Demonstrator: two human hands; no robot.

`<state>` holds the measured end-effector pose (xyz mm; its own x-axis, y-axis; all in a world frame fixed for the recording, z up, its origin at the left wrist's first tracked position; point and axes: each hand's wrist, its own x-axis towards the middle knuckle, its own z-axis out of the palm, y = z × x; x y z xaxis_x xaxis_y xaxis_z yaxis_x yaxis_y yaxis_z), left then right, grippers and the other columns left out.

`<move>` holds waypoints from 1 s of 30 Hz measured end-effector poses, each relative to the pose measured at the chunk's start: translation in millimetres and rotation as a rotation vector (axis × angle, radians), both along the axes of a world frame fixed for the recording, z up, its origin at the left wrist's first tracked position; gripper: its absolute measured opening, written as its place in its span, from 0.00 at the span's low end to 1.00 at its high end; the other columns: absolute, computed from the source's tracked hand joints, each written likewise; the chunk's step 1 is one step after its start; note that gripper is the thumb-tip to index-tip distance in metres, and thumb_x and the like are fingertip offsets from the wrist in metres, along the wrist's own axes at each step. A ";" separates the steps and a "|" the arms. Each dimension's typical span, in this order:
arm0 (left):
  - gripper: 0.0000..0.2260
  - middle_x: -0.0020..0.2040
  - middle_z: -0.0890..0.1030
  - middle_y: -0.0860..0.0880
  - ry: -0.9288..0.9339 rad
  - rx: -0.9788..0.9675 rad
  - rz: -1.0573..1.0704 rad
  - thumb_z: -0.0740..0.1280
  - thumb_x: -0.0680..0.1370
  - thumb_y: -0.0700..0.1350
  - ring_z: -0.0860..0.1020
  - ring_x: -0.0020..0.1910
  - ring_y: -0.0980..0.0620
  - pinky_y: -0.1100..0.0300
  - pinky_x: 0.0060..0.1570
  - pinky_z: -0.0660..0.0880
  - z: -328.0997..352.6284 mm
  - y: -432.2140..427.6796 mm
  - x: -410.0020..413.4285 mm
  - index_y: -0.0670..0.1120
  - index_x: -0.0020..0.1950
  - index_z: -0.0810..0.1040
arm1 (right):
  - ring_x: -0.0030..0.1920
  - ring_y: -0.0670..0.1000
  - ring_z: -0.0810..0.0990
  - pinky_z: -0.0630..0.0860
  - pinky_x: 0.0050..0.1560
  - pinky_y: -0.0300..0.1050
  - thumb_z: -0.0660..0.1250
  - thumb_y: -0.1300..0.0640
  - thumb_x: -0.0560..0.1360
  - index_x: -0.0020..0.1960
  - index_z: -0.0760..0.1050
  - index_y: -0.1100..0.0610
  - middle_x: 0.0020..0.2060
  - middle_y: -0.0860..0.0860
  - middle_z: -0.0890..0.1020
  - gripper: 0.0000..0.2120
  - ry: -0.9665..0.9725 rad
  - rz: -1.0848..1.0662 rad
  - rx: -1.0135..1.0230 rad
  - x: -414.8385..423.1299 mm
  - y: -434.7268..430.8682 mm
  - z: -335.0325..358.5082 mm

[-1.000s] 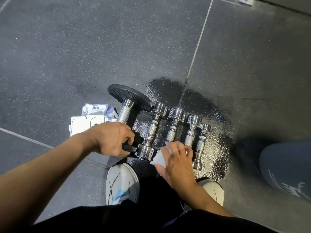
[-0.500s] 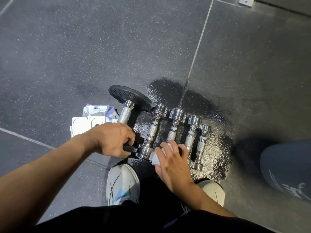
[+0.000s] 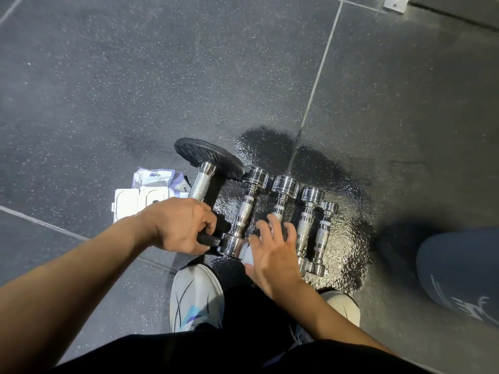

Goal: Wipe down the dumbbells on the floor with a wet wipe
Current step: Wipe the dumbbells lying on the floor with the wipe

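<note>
Looking down, head view: left hand (image 3: 181,228) gripped the plate dumbbell (image 3: 201,182), fingers curled round its handle; right hand (image 3: 272,252), fingers spread wide, pressed the wet wipe (image 3: 247,255) against the chrome dumbbells (image 3: 245,209), four side by side on wet floor (image 3: 345,238); wipes pack (image 3: 140,198) lay beside.

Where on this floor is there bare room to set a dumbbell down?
Open dry floor beyond the big dumbbell, and left of the wipes pack. A dry strip separates the wet patch from the dark blue shape. Crowded: four chrome dumbbells side by side, left hand and right hand at their near ends.
</note>
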<state>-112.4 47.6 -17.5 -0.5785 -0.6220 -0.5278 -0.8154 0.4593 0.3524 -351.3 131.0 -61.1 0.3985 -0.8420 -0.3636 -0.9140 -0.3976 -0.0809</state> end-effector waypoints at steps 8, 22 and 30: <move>0.10 0.38 0.76 0.54 -0.012 0.000 -0.018 0.69 0.69 0.62 0.71 0.39 0.68 0.62 0.40 0.71 -0.7 0.1 0.0 0.60 0.40 0.71 | 0.69 0.61 0.66 0.65 0.66 0.70 0.77 0.41 0.67 0.60 0.78 0.52 0.65 0.57 0.71 0.27 -0.036 -0.151 -0.095 -28.4 22.6 12.2; 0.10 0.39 0.77 0.53 -0.010 0.010 -0.028 0.70 0.70 0.61 0.70 0.43 0.71 0.70 0.35 0.62 -2.0 -0.9 -0.2 0.59 0.41 0.71 | 0.61 0.56 0.73 0.62 0.57 0.56 0.77 0.46 0.67 0.68 0.69 0.54 0.49 0.49 0.83 0.33 -0.085 -0.202 -0.015 -42.3 32.4 -21.2; 0.10 0.39 0.74 0.56 -0.001 0.021 -0.005 0.70 0.70 0.61 0.70 0.39 0.68 0.62 0.39 0.69 -0.1 -0.4 -1.0 0.60 0.41 0.71 | 0.58 0.54 0.75 0.72 0.60 0.55 0.70 0.52 0.70 0.68 0.69 0.55 0.57 0.52 0.78 0.28 -0.318 -0.118 -0.163 -35.3 35.7 -7.0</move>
